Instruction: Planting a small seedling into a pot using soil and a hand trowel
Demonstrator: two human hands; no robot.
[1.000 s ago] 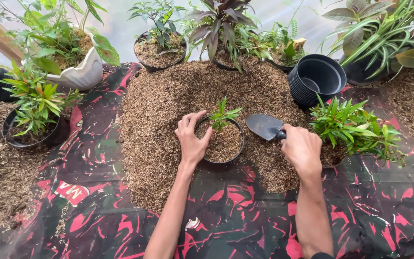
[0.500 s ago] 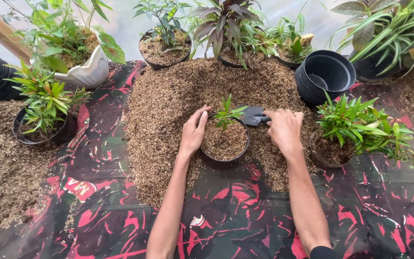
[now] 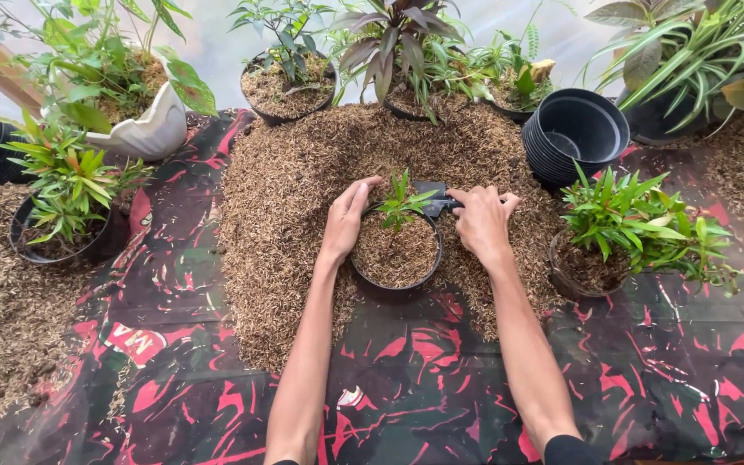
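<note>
A small black pot (image 3: 395, 280) filled with brown husk mix stands at the near edge of a husk pile (image 3: 303, 172), with a little green seedling (image 3: 402, 202) upright at its far rim. My left hand (image 3: 346, 220) cups the pot's left rim, fingers spread along it. My right hand (image 3: 481, 220) grips a small dark trowel (image 3: 431, 191) whose blade lies just behind the seedling, at the pot's far right edge.
A stack of empty black pots (image 3: 572, 136) stands at the right. Potted green plants (image 3: 630, 228) sit right and left (image 3: 66, 194). A white pot (image 3: 144, 129) and more plants line the back. A red-and-black sheet (image 3: 389, 379) covers the floor.
My right hand has brought the trowel left and closer to the seedling, now resting at the pot's rim. My left hand stays on the pot's left edge.
</note>
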